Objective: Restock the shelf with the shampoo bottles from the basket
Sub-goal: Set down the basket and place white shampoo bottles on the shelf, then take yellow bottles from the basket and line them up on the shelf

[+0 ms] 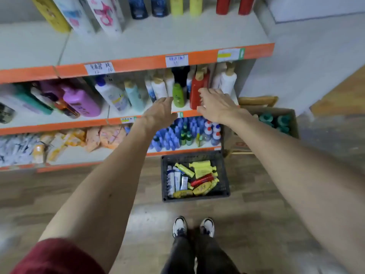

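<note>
Wooden floor [79, 194] underfoot, facing a shelf [138, 65] with orange front edges. Reaches both arms to the middle level, near its right end. Holds the left hand [162, 111] at the front edge, just beside a green bottle [178, 95], fingers [167, 100] relaxed and apart, gripping nothing. Lays the right hand [215, 107] against a red bottle [198, 84] standing upright at the front edge, right of the green one. Fingers spread over its lower front, thumb by its base; cannot tell whether clamped or merely touching. Down on the floor, close to the shelf's bottom edge, a black basket [194, 156] with shampoo bottles [201, 179] lying in it, yellow, red and white. Right of it, a cardboard box [295, 123] of teal caps [266, 117].
</note>
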Demonstrator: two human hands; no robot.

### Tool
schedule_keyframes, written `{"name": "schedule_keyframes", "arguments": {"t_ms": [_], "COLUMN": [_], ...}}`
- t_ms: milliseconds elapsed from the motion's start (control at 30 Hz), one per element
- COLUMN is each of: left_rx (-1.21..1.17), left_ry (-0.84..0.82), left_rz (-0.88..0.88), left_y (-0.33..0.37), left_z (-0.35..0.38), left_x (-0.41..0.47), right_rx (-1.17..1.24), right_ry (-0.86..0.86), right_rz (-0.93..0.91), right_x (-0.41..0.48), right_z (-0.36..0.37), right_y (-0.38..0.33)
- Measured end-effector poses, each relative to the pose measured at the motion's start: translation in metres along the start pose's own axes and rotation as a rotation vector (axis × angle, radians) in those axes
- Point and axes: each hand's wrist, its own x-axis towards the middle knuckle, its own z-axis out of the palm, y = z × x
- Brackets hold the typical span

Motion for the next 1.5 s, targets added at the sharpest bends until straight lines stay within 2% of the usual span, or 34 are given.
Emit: {"name": "schedule_keyframes", "arguments": {"t_ms": [200, 300, 667, 833, 1000, 1167, 1267, 1400, 1500], "left_rx": [-0.033, -0.021, -0.008, 0.012, -0.001, 0.026, 0.068, 0.182, 0.272], "left_ry": [-0.237, -0.306, -0.317, -0.283, -0.270, -0.200, -0.226, -0.127, -0.115], "left_rz": [-0.064, -0.088, -0.004, 0.030, 0.054, 0.021, -0.022, -0.024, -0.056], "left_y": [-0.045, -0.079, -0.189, -0.217, -0.229, -0.226, -0.225, -0.223, -0.222], "left_z": [0.168, 0.263, 0.599, 0.708, 0.779, 0.821, 0.835, 0.843, 0.841], "left_x": [0.024, 0.041, 0.153, 0.217, 0.283, 0.322, 0.326, 0.327, 0.329], "right_rx": [0.040, 0.059, 0.015, -0.037, -0.029, -0.075, -0.161, -0.230, -0.287], "right_ry": [-0.211, -0.243, -0.346, -0.324, -0.239, -0.167, -0.257, -0.427, -0.477], "right_rz": [0.114, 0.139, 0.291, 0.375, 0.415, 0.353, 0.355, 0.419, 0.362], "right_x": [0.006, 0.018, 0.071, 0.094, 0.125, 0.159, 0.167, 0.172, 0.175], "right_z": [0.171, 0.270, 0.619, 0.741, 0.810, 0.838, 0.842, 0.838, 0.831], "right_y": [0.041, 0.065, 0.194, 0.256, 0.301, 0.321, 0.322, 0.316, 0.314]}}
